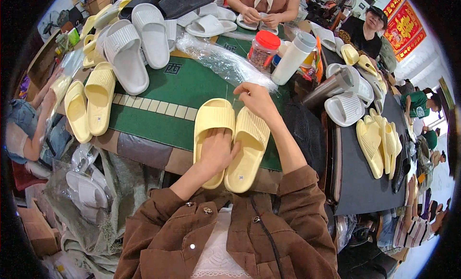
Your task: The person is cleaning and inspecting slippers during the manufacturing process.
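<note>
Two pale yellow slide sandals lie side by side on the green table mat (163, 120) in front of me. My left hand (217, 152) presses down on the footbed of the left sandal (210, 121) and touches the right sandal (246, 154). My right hand (255, 97) hovers above the toe end of the right sandal, its fingers pinched on a thin thread or tag pin that is too small to make out. Brown jacket sleeves cover both my forearms.
Another yellow pair (89, 104) and several white sandals (137, 44) lie at the left. A clear plastic bag (223, 60), a red-lidded jar (263, 47) and a white bottle (293, 58) stand beyond. Other people work across and beside the table; more sandals fill the right.
</note>
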A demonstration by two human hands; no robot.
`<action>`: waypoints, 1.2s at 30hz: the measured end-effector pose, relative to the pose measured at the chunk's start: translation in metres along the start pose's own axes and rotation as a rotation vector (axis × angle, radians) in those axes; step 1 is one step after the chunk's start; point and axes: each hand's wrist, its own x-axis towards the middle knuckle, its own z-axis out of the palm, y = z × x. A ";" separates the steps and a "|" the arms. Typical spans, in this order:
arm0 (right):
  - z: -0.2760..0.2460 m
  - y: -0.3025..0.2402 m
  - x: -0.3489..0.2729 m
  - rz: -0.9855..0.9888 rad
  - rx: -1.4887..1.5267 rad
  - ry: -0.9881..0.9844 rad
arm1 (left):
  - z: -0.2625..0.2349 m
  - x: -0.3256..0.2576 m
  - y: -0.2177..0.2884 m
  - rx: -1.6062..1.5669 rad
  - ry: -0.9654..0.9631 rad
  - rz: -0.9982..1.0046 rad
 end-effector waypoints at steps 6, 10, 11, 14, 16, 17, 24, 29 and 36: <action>0.012 0.013 0.000 0.205 0.116 0.106 | 0.009 -0.010 0.014 -0.019 -0.003 0.051; 0.025 0.035 0.000 0.213 -0.016 0.181 | 0.007 -0.009 0.023 -0.053 -0.151 0.036; 0.023 0.041 -0.002 0.218 -0.022 0.196 | 0.006 -0.008 0.026 -0.053 -0.205 0.019; 0.028 0.041 -0.001 0.116 0.067 0.063 | 0.016 -0.012 0.014 0.024 0.063 0.181; 0.027 0.036 -0.002 0.164 0.148 0.082 | 0.015 -0.012 0.015 -0.008 0.043 0.161; 0.025 0.033 -0.003 0.209 0.235 0.093 | 0.013 -0.011 0.015 -0.038 0.022 0.130; 0.028 0.033 -0.006 0.328 0.147 0.095 | 0.011 -0.011 0.017 -0.031 0.014 0.166; 0.034 0.038 -0.007 0.186 0.295 0.009 | 0.012 -0.013 0.016 -0.026 0.018 0.172; 0.017 0.015 -0.019 0.202 0.271 0.102 | -0.020 -0.021 0.017 0.011 -0.105 0.230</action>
